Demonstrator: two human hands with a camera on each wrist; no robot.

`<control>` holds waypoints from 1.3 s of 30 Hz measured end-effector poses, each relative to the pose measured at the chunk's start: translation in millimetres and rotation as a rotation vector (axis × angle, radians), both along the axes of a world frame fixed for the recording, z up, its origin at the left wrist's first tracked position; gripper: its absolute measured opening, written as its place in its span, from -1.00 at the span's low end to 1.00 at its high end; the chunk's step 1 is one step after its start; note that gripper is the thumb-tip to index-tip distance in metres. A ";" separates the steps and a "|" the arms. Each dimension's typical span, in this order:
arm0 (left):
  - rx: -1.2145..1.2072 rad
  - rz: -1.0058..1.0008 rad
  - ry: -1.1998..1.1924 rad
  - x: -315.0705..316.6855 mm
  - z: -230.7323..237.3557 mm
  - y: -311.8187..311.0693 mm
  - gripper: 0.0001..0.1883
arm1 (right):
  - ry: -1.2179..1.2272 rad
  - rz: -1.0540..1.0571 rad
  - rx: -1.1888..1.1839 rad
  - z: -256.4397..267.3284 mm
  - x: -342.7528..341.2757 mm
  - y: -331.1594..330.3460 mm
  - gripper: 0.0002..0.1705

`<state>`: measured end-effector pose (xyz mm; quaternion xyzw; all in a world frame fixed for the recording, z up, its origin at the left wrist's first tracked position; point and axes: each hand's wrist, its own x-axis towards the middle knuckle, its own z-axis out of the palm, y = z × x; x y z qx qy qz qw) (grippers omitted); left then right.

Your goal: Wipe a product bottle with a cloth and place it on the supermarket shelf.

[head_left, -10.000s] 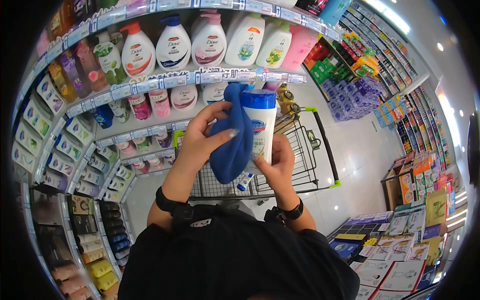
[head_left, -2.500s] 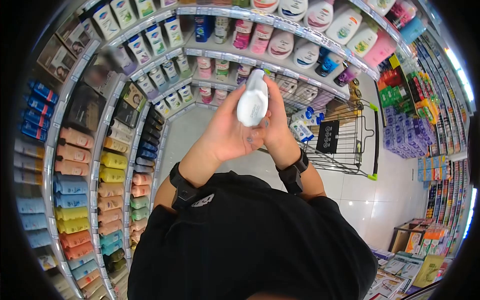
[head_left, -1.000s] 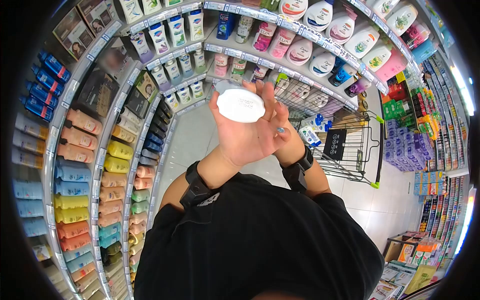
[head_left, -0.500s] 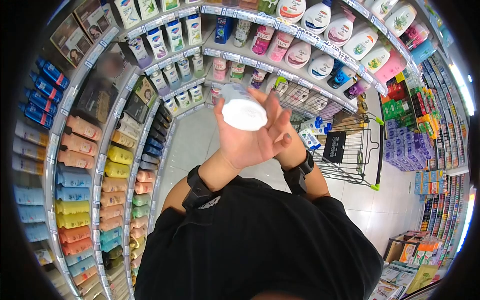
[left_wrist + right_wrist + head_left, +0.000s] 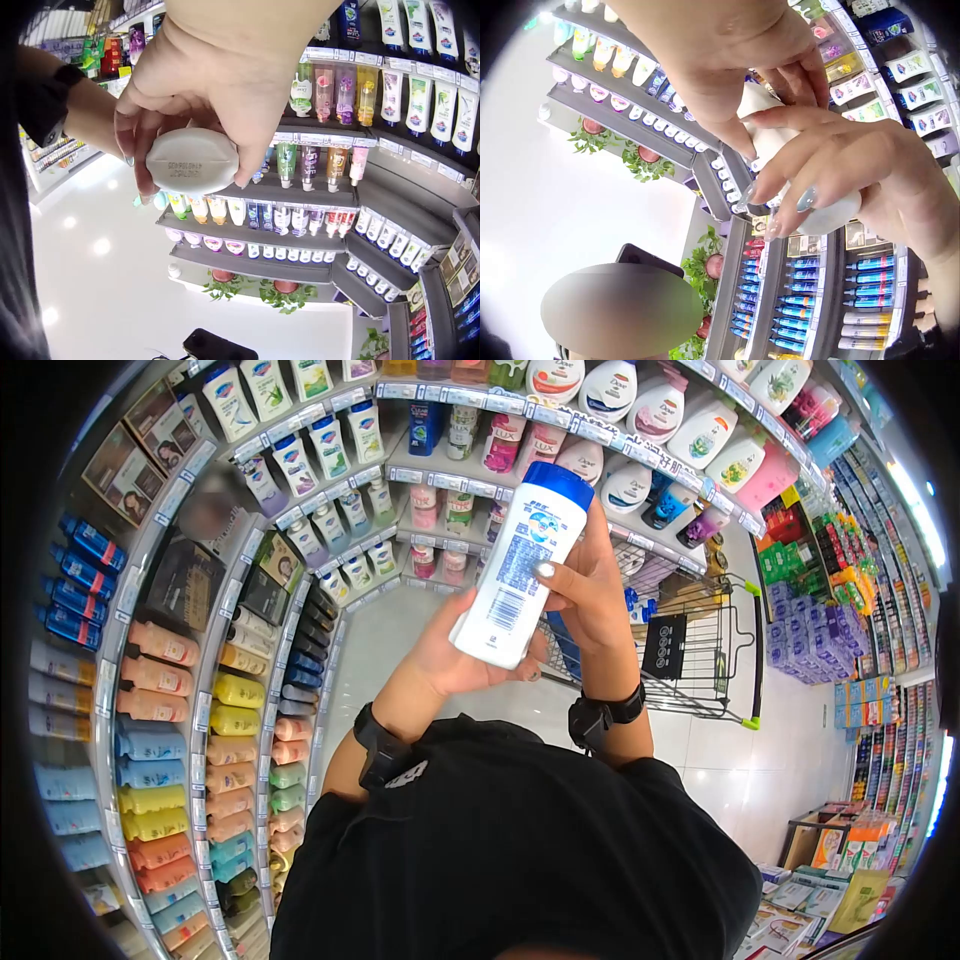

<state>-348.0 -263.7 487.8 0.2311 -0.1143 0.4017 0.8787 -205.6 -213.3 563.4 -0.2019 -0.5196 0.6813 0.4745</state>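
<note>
Held tilted in front of my chest is a white body wash bottle (image 5: 508,600) with a blue cap, its printed back label and barcode facing the head camera. My right hand (image 5: 598,595) grips the upper half, thumb across the label. Around the lower end, my left hand (image 5: 450,660) holds the bottle by its sides. The left wrist view shows the oval white base (image 5: 193,161) with stamped digits, between thumb and fingers of that hand. In the right wrist view the left hand's fingers (image 5: 840,161) cover much of the bottle.
A wire shopping cart (image 5: 664,648) stands to the right with blue-and-white items (image 5: 640,605) in it. Curved shelves of bottles (image 5: 230,745) run along the left and front. Boxed goods (image 5: 800,920) are stacked at lower right; another person (image 5: 622,307) appears in the right wrist view.
Ten seconds ago the hands held a blue item beside a white, blue-capped bottle over the cart. More recently the bottle's base faced up; now it has swung so the back label shows.
</note>
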 end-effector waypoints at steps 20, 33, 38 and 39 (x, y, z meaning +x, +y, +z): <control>0.036 -0.058 -0.007 -37.7 -36.9 3.5 -0.17 | 0.144 0.165 -0.107 -46.8 -44.9 7.3 0.05; -0.053 0.459 0.720 -191.9 -81.8 -11.3 -0.59 | -0.121 0.140 -0.092 -101.7 -205.7 12.8 -0.41; 0.216 0.887 1.727 -222.5 -37.3 -5.6 -0.42 | -0.384 -0.082 0.047 -129.0 -234.3 32.9 -0.39; 0.219 0.854 1.872 -228.3 -34.5 0.8 -0.41 | -0.427 -0.116 0.070 -128.3 -237.6 38.7 -0.39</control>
